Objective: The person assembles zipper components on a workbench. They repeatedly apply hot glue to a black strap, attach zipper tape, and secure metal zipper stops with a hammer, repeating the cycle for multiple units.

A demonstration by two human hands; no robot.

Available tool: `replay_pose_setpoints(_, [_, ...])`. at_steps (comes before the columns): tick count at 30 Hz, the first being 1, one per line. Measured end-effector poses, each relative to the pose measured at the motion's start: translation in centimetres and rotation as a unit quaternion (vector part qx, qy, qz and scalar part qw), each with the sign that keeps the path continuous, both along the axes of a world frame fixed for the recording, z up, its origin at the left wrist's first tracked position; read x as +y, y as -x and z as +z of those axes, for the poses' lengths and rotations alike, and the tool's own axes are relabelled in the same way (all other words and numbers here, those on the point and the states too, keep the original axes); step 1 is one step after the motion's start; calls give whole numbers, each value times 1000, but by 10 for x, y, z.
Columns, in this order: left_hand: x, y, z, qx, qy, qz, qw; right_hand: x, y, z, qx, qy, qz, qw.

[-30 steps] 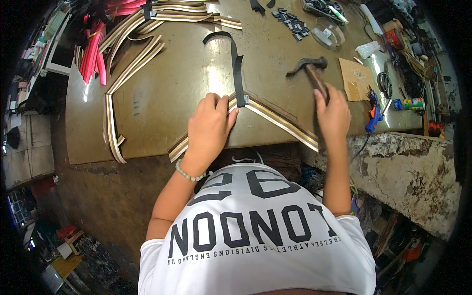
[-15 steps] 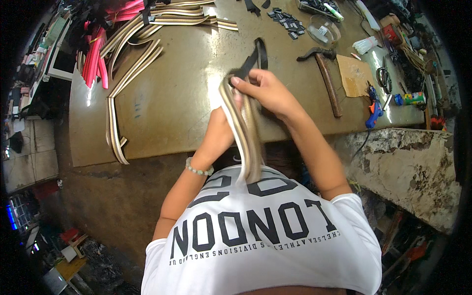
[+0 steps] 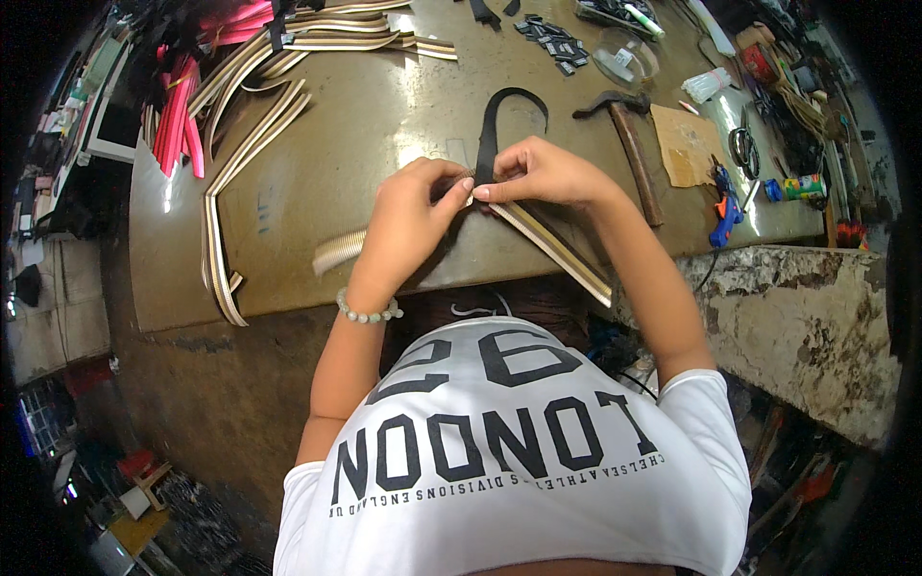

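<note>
Just above the table's near edge, my left hand (image 3: 413, 209) and my right hand (image 3: 540, 175) meet, thumbs almost touching. Both are closed in a pinch on a striped strap (image 3: 559, 253) in brown, cream and black. One tail of it slants down to the right below my right hand. A ribbed, blurred strap end (image 3: 339, 252) sticks out left of my left hand. From between the hands a black strap (image 3: 488, 134) rises and curves over in an open loop behind my right fingers. My fingers hide where the striped and black pieces meet.
More striped straps (image 3: 219, 206) lie on the left of the table (image 3: 327, 125), beside pink strips (image 3: 179, 120). To the right are a hammer (image 3: 634, 158), cardboard (image 3: 684, 144), a blue glue gun (image 3: 726, 211) and scissors (image 3: 743, 149). Small black pieces (image 3: 555, 43) lie at the far side.
My hands have turned the strap: its tails hung toward me and now spread left and right. The black piece has opened into a wider loop. My left hand has come up beside the right.
</note>
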State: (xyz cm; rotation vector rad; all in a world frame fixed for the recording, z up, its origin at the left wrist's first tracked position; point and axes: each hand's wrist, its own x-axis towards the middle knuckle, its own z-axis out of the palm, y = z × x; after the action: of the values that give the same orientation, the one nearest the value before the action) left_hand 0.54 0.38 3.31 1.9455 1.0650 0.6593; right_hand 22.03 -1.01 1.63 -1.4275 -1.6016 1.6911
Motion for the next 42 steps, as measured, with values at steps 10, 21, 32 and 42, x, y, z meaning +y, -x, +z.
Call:
replay_pose_setpoints(10, [4,-6,-30,71,-120,75,987,-25,12,30,-27,-384,-111,916])
replay_pose_setpoints(21, [2,-11,-47,-53,-124,96,986,-21,59,-26,-162,-311,-254,901])
replay_pose_setpoints(32, [-1,-9,-43,17,-132,51,990,-60,65,-33,-174,-458,-179,853])
replay_pose_setpoints(42, [-2,-11,-42,54,-159,46,985,-126,55,0,-7,-271,16,962])
